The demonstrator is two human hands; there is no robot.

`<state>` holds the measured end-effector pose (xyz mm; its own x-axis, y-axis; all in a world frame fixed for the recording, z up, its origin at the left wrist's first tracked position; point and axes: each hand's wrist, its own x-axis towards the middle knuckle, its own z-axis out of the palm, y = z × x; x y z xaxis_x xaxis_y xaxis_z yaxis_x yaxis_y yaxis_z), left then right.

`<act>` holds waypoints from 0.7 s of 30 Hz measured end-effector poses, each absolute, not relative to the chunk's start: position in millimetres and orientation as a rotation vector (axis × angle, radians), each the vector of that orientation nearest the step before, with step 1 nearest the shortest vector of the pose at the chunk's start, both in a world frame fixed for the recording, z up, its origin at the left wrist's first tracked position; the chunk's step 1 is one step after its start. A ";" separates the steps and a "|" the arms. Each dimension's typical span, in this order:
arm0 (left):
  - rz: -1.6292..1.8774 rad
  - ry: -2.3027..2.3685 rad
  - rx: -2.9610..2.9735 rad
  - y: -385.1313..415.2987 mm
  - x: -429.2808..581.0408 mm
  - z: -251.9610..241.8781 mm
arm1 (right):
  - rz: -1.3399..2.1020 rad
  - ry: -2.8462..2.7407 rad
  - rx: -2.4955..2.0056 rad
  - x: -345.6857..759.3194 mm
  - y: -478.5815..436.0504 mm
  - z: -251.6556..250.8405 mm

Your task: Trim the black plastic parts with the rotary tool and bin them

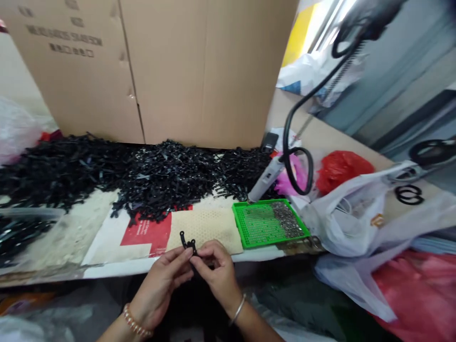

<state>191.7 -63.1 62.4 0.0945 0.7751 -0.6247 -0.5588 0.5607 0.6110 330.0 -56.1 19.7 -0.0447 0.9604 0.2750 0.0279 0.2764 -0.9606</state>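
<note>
My left hand (162, 285) and my right hand (215, 273) meet at the near edge of the table, fingers pinched together on a small black plastic part (188, 243) that sticks up between them. The left wrist wears a bead bracelet, the right a metal bangle. Just beyond the hands lies a beige perforated mat (206, 228). A large heap of similar black plastic parts (142, 173) stretches across the table behind it.
A green tray (265, 223) with several small metal screws sits right of the mat. A white power screwdriver (265, 178) on a black cable hangs over it. Cardboard boxes (160, 66) stand at the back. White and red plastic bags (356, 209) crowd the right.
</note>
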 end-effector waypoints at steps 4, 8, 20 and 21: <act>0.944 1.161 0.314 -42.5 201.1 63.9 | 0.846 -1.540 -1.030 352.7 -44.8 32.4; 0.932 1.186 0.345 -6.9 215.8 68.7 | 0.497 -1.347 -1.047 389.2 13.4 56.8; 0.719 1.126 0.602 54.5 267.5 47.7 | 0.979 -1.449 -0.898 410.1 82.8 101.9; 0.709 1.126 0.615 54.9 268.4 44.8 | 0.994 -1.432 -0.901 416.2 72.5 101.5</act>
